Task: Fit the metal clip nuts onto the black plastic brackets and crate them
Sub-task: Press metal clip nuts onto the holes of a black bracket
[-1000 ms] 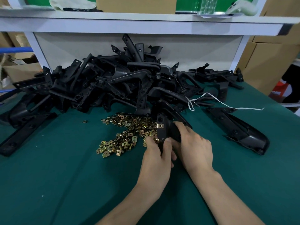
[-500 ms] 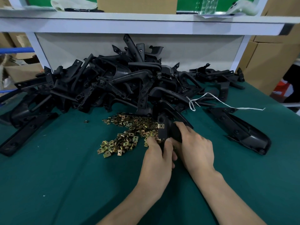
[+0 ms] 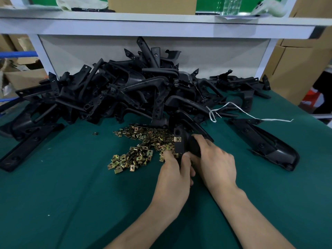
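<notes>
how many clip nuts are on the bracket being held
1 clearly: a clip nut on the held bracket, above the left hand. Another may sit at its fingertips; part of the bracket is hidden.

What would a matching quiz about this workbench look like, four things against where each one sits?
Things:
1. clip nut pile
2. white string
3. held bracket
4. cardboard box

Places:
A. up on the shelf
B. gripped by the left hand and right hand
C. loose on the green cloth, left of the hands
D. trailing right from the bracket heap

Pairs: 1-C, 2-D, 3-B, 4-A
</notes>
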`<state>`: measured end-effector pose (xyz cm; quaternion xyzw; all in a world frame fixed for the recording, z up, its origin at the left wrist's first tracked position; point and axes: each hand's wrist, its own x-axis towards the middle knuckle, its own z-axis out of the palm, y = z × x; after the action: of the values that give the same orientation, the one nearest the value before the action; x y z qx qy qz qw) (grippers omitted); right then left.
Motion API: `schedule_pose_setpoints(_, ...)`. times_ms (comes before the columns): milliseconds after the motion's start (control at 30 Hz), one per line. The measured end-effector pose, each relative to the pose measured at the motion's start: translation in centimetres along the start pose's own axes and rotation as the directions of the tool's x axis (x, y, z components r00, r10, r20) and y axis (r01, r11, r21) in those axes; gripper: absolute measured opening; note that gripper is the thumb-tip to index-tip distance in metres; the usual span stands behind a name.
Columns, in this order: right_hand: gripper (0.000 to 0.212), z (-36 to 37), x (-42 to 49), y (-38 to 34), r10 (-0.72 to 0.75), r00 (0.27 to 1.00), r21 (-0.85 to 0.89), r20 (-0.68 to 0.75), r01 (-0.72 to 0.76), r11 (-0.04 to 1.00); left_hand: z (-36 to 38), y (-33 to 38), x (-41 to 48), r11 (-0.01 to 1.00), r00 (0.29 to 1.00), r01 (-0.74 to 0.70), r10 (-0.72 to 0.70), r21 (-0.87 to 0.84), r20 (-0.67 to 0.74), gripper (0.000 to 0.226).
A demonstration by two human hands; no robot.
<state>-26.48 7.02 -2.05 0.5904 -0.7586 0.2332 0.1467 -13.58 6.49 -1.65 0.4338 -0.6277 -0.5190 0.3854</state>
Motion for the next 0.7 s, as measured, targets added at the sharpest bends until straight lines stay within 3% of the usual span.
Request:
schedule_pose_setpoints(233,0.045,0.08,0.04,0.22,0.011,0.998,-0.008,0.06,-0.01,1.0,-0.35,0.15,0.29,0.998,0.999,0.031,-0.031,-0.055,0.009,0.016)
schedule_pose_setpoints(433,0.049,-0.02,0.05,0.19,0.022,0.998,0.018,0.06,-0.023,1.0,-0.55,-0.42,0.56,0.995,1.0,-0.016,0.018,0.098,-0.02,0.024)
schedule_pose_setpoints(700,0.05,0.12,0.1,0.33,0.023,0.998,0.015,0.066,-0.024,1.0,-0.4,-0.73,0.65,0.986,0.999,-0.037,0.041,0.16,-0.018,0.026)
